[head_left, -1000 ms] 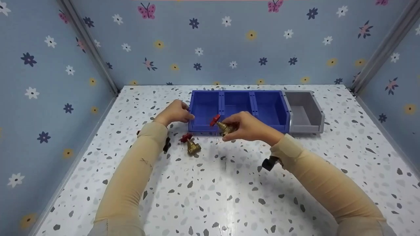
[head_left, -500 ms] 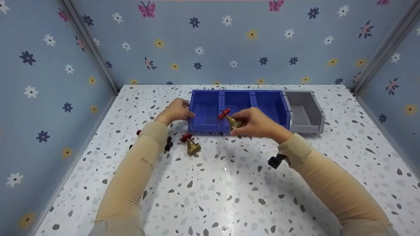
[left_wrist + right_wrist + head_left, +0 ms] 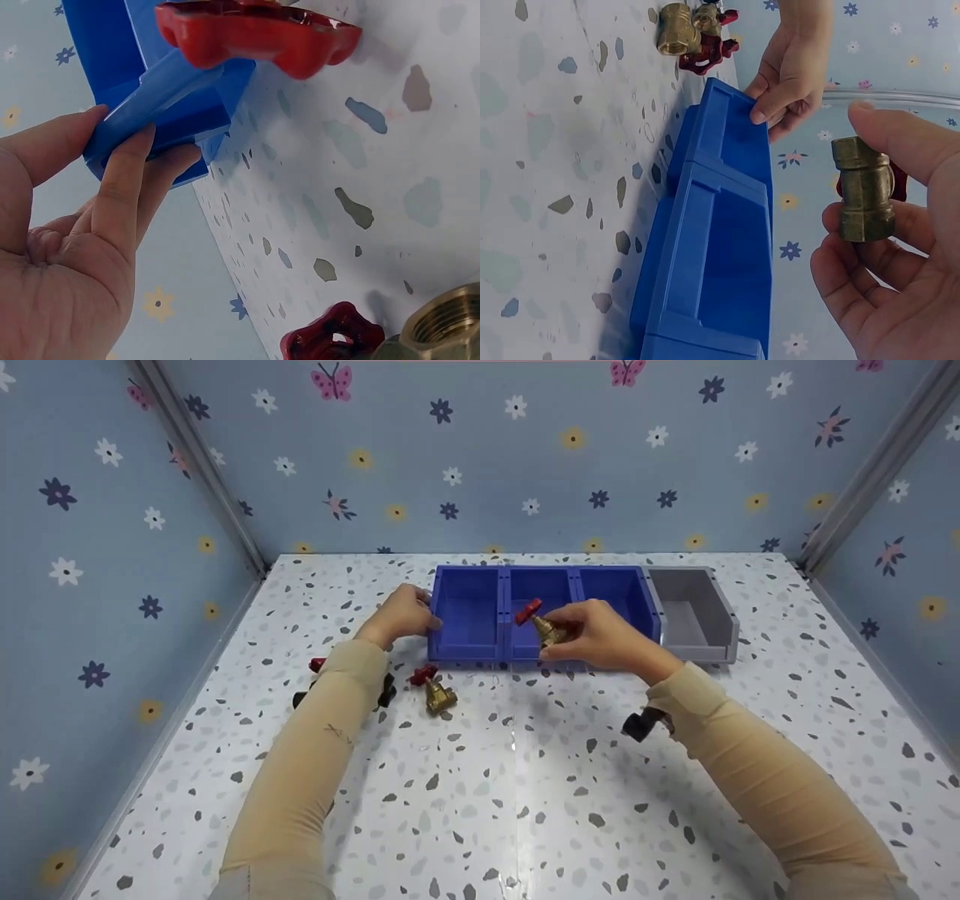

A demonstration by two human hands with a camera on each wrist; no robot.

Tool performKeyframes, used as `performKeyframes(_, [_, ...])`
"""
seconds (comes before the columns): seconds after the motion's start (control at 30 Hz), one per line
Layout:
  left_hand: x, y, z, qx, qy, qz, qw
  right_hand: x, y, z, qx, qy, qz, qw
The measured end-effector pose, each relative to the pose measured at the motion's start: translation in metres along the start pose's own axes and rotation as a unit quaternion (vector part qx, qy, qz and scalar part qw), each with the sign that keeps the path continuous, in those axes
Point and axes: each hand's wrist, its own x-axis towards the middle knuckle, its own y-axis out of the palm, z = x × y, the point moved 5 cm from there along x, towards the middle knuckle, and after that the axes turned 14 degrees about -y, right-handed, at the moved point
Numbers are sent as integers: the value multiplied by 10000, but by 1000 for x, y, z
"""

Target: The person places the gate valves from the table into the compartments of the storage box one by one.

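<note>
Currently, we hold a brass valve (image 3: 552, 631) in our right hand (image 3: 604, 639), fingers and thumb pinching its body, its red handle (image 3: 529, 612) toward eleven o'clock; we cannot tell whether it hangs over the second blue bin (image 3: 536, 583) or just before it. Our left hand (image 3: 399, 616) grips the leftmost blue bin (image 3: 465, 652) at nine o'clock. From that bin, a second valve (image 3: 440, 699) lies toward seven o'clock on the tabletop (image 3: 465, 787), a grey bin (image 3: 686, 624) at three.
</note>
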Motion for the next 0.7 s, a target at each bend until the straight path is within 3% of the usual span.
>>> performKeyframes(0.7, [-3,2,-1,37,88,-149,9998,-12,-35,-24,-158,363,-626,9973])
